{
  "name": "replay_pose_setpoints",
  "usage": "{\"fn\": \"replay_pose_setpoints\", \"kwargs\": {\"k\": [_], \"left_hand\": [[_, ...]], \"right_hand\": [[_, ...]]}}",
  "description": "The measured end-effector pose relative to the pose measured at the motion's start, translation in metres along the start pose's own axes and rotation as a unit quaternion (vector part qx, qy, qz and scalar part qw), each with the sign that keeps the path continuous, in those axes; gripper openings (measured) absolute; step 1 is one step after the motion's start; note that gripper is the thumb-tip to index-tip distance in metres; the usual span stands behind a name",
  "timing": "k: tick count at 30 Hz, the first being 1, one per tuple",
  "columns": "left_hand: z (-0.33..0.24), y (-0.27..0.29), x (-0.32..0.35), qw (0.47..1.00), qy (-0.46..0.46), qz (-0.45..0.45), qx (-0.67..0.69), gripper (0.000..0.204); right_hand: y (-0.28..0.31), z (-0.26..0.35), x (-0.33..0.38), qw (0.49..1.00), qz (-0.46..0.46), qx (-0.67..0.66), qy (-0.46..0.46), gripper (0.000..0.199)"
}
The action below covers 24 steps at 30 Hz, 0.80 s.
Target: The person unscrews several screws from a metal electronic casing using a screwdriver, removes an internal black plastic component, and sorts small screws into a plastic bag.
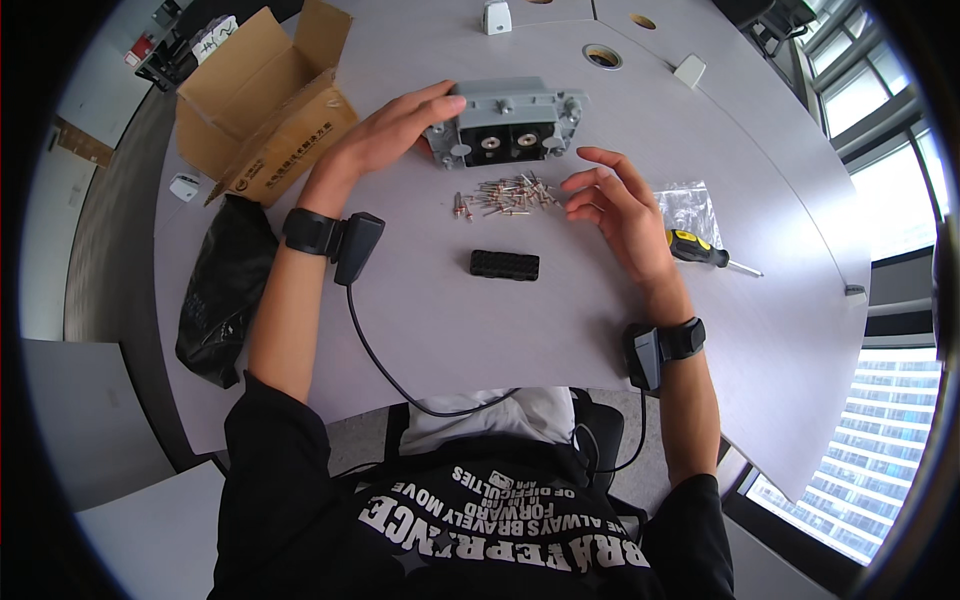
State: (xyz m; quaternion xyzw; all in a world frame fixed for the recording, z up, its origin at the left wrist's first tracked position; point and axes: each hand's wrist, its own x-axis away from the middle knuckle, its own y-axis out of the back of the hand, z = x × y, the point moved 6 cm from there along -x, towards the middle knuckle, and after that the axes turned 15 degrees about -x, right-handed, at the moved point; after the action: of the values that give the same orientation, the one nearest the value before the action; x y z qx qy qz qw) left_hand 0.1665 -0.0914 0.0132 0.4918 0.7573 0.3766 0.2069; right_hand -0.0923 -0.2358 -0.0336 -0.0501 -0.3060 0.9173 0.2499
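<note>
- Grey housing (500, 94), set on the counter (420, 335) with its two round metal contacts (525, 140) facing the person, an orientation that presumably keeps them in view
- Left hand (388, 130), partly closed over the housing's left end and holding it, fingers on top, apparently for steadiness; the thumb's placement cannot be told
- Right hand (622, 208), half open, fingers curved, holding nothing visible, just beside the metal pins (510, 192), probably heaped there for easy reach
- Black ridged block (504, 265), lying crosswise, with open room between it and the counter's near edge
- Screwdriver (695, 247), beside the clear bag (685, 205), limiting the right hand's outward room
- Cardboard box (285, 145) and black bag (225, 290), bounding the left forearm's side
</note>
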Motion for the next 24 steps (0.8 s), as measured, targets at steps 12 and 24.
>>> {"fn": "replay_pose_setpoints", "kwargs": {"k": [12, 24], "left_hand": [[0.006, 0.010, -0.027, 0.987, -0.047, -0.139, -0.060, 0.059], [0.022, 0.007, -0.043, 0.985, -0.009, -0.170, 0.030, 0.048]], "right_hand": [[0.000, -0.001, -0.001, 1.000, -0.003, 0.023, -0.011, 0.040], [0.000, -0.001, -0.003, 0.999, 0.012, 0.046, -0.015, 0.047]]}}
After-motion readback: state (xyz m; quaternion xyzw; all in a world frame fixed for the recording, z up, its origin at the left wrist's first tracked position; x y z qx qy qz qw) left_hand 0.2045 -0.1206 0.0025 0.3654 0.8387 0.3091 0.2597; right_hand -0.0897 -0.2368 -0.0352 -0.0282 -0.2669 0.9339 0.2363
